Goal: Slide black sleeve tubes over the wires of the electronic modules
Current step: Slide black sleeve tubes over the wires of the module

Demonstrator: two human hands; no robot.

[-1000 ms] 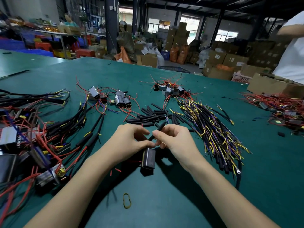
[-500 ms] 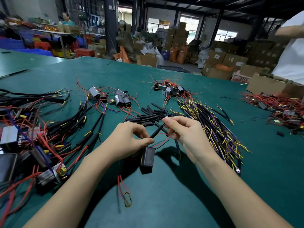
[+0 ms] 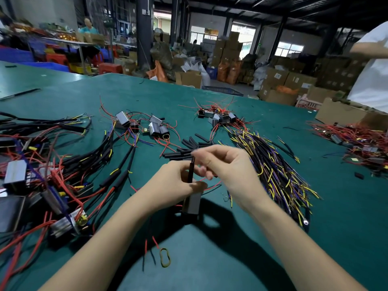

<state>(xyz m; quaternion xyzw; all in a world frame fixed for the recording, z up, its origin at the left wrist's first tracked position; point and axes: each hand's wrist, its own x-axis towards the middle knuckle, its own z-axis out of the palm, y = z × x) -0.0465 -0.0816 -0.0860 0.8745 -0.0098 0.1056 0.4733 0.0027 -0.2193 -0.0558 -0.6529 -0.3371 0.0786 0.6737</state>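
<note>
Above a green felt-topped work table [image 3: 210, 259], a person's left hand [image 3: 168, 191] holds a short black sleeve tube [image 3: 191, 170] upright, fingers curled round its lower part, with a small dark rectangular electronic module [image 3: 192, 203] hanging just below the same hand. Thin red wires [image 3: 211, 185] run out from the module toward the right hand [image 3: 225, 168], which sits just beside the tube's upper end with fingers bent and drawn together; motion blur at the fingertips [image 3: 196, 153] makes it impossible to tell whether they pinch a wire. More red and black leads trail from under the left wrist toward a yellowish rubber band [image 3: 165, 257] lying on the felt.

Behind the hands lies a loose heap of spare black sleeve tubes [image 3: 186, 147]. To the right of it spreads a large bundle of black, yellow and purple wires [image 3: 273, 169]. On the left, a tangle of sleeved modules with red wires [image 3: 42, 185] covers the table edge. Farther back sit two smaller clusters of grey modules [image 3: 156, 128], the second one [image 3: 218, 116] ringed with red leads. At the right edge stands another person in a white shirt [image 3: 371, 76], beside a brown cardboard box [image 3: 340, 113].
</note>
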